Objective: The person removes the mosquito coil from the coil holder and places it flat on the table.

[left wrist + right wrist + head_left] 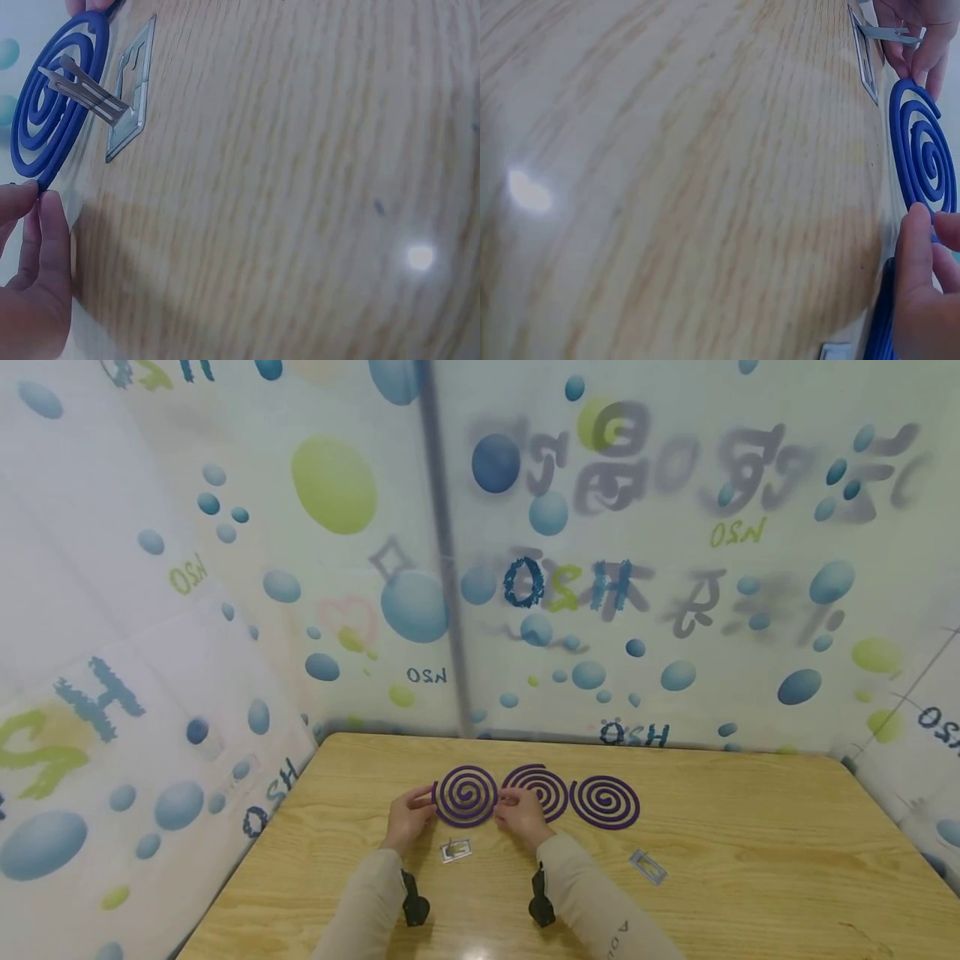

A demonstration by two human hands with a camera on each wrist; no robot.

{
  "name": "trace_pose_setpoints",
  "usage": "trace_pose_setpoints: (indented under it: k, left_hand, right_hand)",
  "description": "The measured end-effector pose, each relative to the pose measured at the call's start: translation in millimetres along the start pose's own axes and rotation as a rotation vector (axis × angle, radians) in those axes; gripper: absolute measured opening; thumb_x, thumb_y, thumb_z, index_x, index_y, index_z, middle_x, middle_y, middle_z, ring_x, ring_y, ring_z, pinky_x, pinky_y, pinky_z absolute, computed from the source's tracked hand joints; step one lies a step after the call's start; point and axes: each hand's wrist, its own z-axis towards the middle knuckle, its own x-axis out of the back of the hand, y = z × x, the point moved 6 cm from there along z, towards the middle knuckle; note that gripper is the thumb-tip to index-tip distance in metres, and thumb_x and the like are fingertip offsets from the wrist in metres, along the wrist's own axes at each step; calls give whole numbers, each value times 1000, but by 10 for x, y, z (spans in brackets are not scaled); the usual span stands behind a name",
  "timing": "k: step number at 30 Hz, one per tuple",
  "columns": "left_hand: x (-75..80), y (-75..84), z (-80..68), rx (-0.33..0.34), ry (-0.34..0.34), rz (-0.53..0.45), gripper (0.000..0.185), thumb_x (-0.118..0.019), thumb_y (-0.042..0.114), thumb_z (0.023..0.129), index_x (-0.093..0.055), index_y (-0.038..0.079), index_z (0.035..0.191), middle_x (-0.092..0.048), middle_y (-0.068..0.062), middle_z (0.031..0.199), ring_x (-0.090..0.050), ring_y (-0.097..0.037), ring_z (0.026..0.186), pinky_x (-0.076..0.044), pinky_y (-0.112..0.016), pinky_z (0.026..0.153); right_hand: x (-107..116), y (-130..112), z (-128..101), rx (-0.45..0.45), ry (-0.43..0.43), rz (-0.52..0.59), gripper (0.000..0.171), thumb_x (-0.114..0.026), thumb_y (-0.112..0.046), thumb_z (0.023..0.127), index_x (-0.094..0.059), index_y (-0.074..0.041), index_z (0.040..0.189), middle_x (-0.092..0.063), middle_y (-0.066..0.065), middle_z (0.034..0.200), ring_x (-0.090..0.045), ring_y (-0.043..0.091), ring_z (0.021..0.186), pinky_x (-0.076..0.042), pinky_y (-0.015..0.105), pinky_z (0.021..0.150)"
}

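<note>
A dark spiral mosquito coil [465, 796] is held by its opposite edges between both hands, above the wooden table. My left hand [410, 817] pinches its left rim between thumb and fingers. On the other side my right hand [523, 814] pinches the right rim, overlapping a second mosquito coil [555, 789] behind it in the head view. Just in front of the held coil lies a metal coil stand [456, 850]; its raised prongs [86, 94] show in the left wrist view. The coil looks blue in both wrist views.
A third mosquito coil [604, 802] lies to the right on the wooden table [750, 835]. Another metal stand [648, 867] lies flat nearer the front right. Printed curtains [675, 610] enclose the table's back and sides.
</note>
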Motion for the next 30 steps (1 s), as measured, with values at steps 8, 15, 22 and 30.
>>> trace_pose_setpoints:
  k: [8,15,22,30]
  left_hand:
    - [-5,-29,37,-17,42,-10,35,-56,-14,73,-54,-12,109,-60,-25,91,-58,-17,71,-52,-25,62]
    - [-4,-27,18,-23,65,9,32,-56,-14,73,-55,-15,105,-59,-27,96,-58,-19,76,-52,-25,64]
    - [-26,-28,8,-7,45,-27,34,-55,-15,74,-52,-16,108,-57,-30,101,-60,-25,82,-52,-26,65]
    - [-33,-19,9,7,44,-18,32,-56,-13,74,-54,-15,106,-57,-29,104,-59,-22,81,-51,-23,63]
  right_hand:
    - [-31,-7,-1,-1,-16,-4,35,-53,13,77,-49,17,111,-57,23,90,-59,19,72,-54,29,63]
    - [-53,12,-12,-42,-29,4,32,-54,10,78,-50,15,110,-58,21,91,-60,23,78,-53,29,69]
    - [-53,53,5,-55,-37,34,31,-53,10,80,-48,16,111,-57,23,93,-60,22,79,-53,29,70]
    - [-63,55,11,-59,-41,56,32,-54,10,80,-48,16,111,-56,25,101,-60,23,83,-53,29,71]
